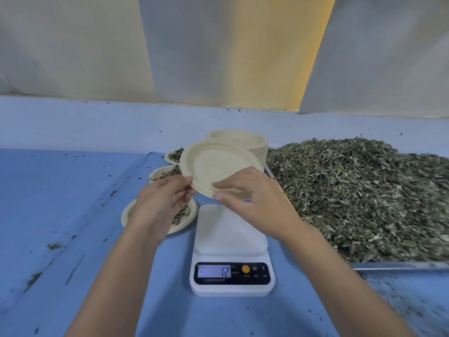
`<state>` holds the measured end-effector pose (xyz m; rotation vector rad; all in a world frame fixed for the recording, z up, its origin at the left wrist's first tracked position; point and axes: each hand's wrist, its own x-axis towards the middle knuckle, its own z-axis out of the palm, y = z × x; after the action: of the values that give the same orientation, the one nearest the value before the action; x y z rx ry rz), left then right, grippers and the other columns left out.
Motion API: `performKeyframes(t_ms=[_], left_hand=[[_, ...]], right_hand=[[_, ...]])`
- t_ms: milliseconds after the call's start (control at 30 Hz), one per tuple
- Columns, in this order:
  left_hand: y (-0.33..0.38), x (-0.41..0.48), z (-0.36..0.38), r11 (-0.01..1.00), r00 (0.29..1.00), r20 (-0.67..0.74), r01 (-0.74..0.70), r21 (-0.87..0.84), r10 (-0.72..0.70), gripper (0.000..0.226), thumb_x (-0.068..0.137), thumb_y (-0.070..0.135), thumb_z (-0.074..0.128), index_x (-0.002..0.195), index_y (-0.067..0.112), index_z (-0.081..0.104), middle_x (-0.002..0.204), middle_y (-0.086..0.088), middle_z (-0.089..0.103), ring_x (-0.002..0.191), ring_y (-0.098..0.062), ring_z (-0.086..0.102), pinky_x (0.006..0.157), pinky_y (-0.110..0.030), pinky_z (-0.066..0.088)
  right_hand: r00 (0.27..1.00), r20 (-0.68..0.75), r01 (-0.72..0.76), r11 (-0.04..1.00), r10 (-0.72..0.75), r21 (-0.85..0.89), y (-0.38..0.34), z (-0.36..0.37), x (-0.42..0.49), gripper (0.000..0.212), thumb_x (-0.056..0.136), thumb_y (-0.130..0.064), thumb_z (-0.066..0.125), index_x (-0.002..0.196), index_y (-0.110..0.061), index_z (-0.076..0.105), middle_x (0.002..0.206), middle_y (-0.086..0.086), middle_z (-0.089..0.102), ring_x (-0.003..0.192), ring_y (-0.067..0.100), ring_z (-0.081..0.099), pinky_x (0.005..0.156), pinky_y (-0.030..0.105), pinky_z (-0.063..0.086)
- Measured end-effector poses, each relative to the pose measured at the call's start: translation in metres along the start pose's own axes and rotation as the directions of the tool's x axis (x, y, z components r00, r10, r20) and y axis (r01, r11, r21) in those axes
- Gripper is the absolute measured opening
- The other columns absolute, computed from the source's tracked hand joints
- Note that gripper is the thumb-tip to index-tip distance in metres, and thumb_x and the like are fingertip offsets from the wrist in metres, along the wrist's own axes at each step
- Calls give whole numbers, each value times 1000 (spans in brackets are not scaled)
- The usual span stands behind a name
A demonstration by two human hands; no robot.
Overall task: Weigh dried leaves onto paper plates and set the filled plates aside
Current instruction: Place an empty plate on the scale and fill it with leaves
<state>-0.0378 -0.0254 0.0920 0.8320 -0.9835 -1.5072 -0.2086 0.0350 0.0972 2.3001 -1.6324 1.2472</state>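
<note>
While fingers pinch its rim, plate sits tilted.

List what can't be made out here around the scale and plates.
- Head view, near filled plate: mostly behind the left hand.
- Two farther filled plates: half hidden by the held plate.
- Scale labels: too small to read.
- Leaf pile: blurred, cut off at the right edge.
</note>
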Motion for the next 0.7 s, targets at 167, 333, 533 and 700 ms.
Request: performKeyframes(t_ms=[167, 333, 533, 700], left_hand=[[-2, -1, -12, 990, 986, 96, 139, 4, -139, 14, 82, 1, 62, 71, 4, 69, 65, -6, 69, 53, -9, 64, 50, -15, 51], [-15, 3, -20, 968, 956, 160, 232, 96, -245, 15, 77, -1, 64, 65, 5, 70, 63, -7, 67, 48, -10, 59, 48, -17, 51], [-23, 5, -27, 955, 943, 172, 263, 137, -285, 9, 69, 2, 68, 79, 1, 68, 67, -8, 68, 52, -11, 62, 50, -18, 52], [-30, 6, -29, 912, 945, 88, 277, 301, -316, 5, 87, 1, 61, 86, 2, 66, 61, -4, 66, 52, -9, 61, 51, -16, 52]], right_hand=[[841, -311, -382, 892, 444, 239, 18, -11, -4, 34, 89, -16, 62, 123, -19, 62, 108, -22, 60, 99, -9, 53, 90, 16, 43], [620, 20, -717, 556, 784, 421, 46, -5, -16, 35, 88, -5, 58, 121, 3, 61, 127, 18, 60, 118, 33, 55, 103, 50, 42], [614, 88, -724, 516, 784, 457, 44, -2, -21, 33, 84, -4, 53, 57, -5, 36, 61, 16, 25, 61, 29, 20, 74, 39, 16], [595, 81, -737, 502, 800, 454, 47, 2, -21, 50, 87, -11, 54, 44, -20, 31, 54, 1, 24, 58, 17, 21, 67, 36, 21]])
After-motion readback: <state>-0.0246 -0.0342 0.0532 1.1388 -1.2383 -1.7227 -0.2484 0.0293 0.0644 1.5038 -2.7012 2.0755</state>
